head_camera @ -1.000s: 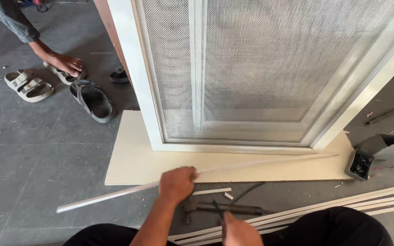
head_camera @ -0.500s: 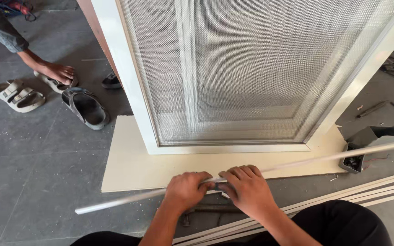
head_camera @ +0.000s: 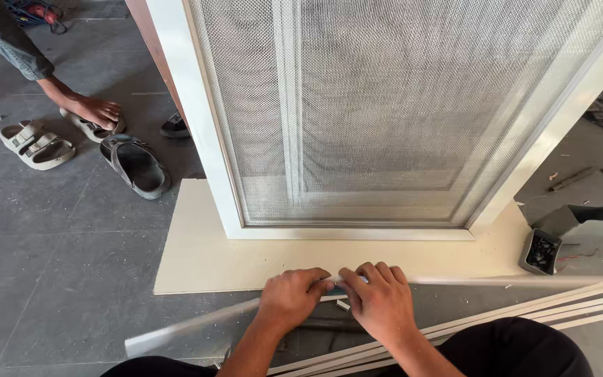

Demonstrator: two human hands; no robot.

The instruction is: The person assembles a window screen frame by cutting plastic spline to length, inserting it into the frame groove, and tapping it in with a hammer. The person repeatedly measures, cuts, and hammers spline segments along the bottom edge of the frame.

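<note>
Big white-framed door w/ fine metal mesh panel [head_camera: 385,112] stands upright on the grey tiled floor [head_camera: 57,279]; its bottom rail sits on a flat cream rectangular board [head_camera: 204,258]. Half a sec ago the door sat the same way, but the view has dropped a bit and shifted, so more floor shows below the board.

Long thin white trim strip [head_camera: 176,335] runs low in front of the door, along the board's near edge; its left end is on the floor well left of the door, its right part runs past the door's right corner. Earlier its right end was lifted, angled up toward the grey open box [head_camera: 567,234] right of the door; now it lies nearly level and lower.

A bundle of more white strips [head_camera: 581,307] lies on the floor nearer the person than the held strip.

Left hand [head_camera: 291,297] and right hand [head_camera: 378,300] meet at the strip's middle, below the door's bottom rail, same as 0.5 s ago but lower. Left fingers curled, closed over the strip. Right fingers together, laid flat over it, pressing down.

Far left of the door: another person's foot [head_camera: 92,112] in a sandal, a beige sandal [head_camera: 36,143] and a grey slipper [head_camera: 134,164], unchanged.
</note>
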